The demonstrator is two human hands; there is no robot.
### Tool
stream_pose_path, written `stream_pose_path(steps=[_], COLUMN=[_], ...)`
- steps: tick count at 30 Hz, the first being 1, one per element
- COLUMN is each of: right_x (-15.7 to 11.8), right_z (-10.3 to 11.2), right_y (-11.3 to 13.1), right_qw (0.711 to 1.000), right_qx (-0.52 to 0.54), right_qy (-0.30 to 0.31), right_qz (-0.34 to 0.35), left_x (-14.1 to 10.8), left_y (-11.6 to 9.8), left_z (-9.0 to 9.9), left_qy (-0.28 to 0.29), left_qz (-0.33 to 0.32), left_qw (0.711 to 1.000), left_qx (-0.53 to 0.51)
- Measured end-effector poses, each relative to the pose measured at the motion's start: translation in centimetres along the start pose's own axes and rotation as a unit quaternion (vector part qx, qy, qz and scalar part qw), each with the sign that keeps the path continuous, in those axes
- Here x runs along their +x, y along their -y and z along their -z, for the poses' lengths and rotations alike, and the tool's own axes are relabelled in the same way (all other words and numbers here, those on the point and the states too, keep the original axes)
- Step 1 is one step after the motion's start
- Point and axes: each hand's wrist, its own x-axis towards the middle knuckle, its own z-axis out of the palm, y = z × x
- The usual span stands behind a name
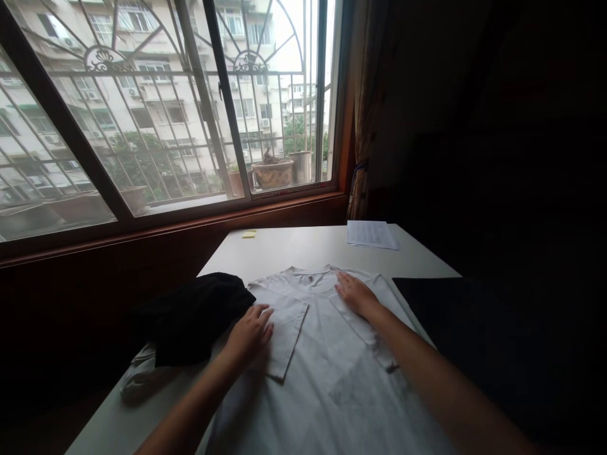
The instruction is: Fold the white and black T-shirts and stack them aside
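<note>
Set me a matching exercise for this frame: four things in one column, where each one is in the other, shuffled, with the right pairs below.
Things:
1. Left hand
2. Right hand
3. Black cloth
4. Papers

Places:
A. At the far end of the white table
B. By the collar of the white shirt
C. Bunched up to the left of the shirt
D. At the sleeve lying across the shirt's left side in the picture

Right pairs: 1-D, 2-B, 3-C, 4-A
</note>
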Motion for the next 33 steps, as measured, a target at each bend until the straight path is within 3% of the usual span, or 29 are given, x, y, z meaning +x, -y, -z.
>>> stream_pose_path(steps=[5,9,18,33], right_x=[-0.9,-0.7,0.4,1.7], right_z=[-0.2,-0.3,-0.3,-0.4], right_y=[-1.3,-1.3,-2.2,-2.8], right_qw=[0.999,0.998,0.997,0.997], right_qx=[0.0,0.002,0.008,0.003], right_qy=[-0.003,0.001,0.045,0.058], right_qz=[-0.041,-0.061,-0.058,-0.06], left_x=[7.2,10.3,12.3,13.9], left_y=[-0.3,0.2,1.3,2.1], left_z=[-3.2,-5.5,-6.0,-6.3], left_qy=[0.025,0.041,0.078,0.1], left_qz=[0.046,0.097,0.144,0.147], left_qw=[0.999,0.994,0.986,0.984], left_qx=[-0.002,0.007,0.008,0.011])
